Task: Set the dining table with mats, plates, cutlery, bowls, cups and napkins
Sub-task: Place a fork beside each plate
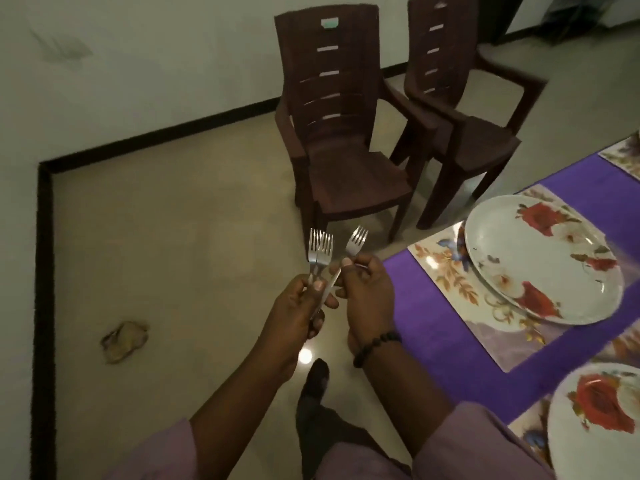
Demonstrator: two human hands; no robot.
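My left hand (298,306) grips a small bunch of steel forks (320,251), tines up, over the floor beside the table. My right hand (367,296), with a dark bead bracelet on the wrist, pinches a single fork (356,242) by its handle, its tines angled away from the bunch. On the purple tablecloth (426,306) to the right lies a floral mat (450,275) carrying a white plate with red flowers (540,265). A second flowered plate (595,420) sits on another mat at the lower right.
Two brown plastic armchairs (343,133) stand side by side on the tiled floor beyond my hands, close to the table's edge. A crumpled cloth (124,341) lies on the floor at the left. My foot (315,379) is below my hands. A further mat corner (623,157) shows at the right.
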